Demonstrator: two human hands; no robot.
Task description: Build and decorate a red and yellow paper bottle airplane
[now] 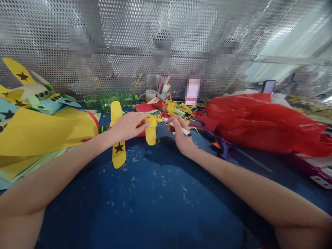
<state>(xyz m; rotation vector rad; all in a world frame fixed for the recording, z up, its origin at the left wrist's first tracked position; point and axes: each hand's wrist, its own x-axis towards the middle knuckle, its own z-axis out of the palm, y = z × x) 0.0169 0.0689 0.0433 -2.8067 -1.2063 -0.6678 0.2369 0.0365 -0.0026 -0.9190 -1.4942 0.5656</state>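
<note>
My left hand (129, 125) rests on top of a paper airplane model (119, 152) with yellow wings, a black star and a red body, fingers laid over the body and holding it down on the blue table (155, 193). The yellow tail piece (151, 130) sticks out past its fingertips. My right hand (180, 135) is closed around a white marker with a black tip (178, 127), held just right of the tail piece.
Yellow and light-blue paper sheets (38, 133) and finished paper planes (31, 91) lie at the left. A red plastic bag (259, 121) fills the right. Green bottles (109, 99), a pen cup (162, 88) and paper scraps sit before the perforated metal wall (160, 31).
</note>
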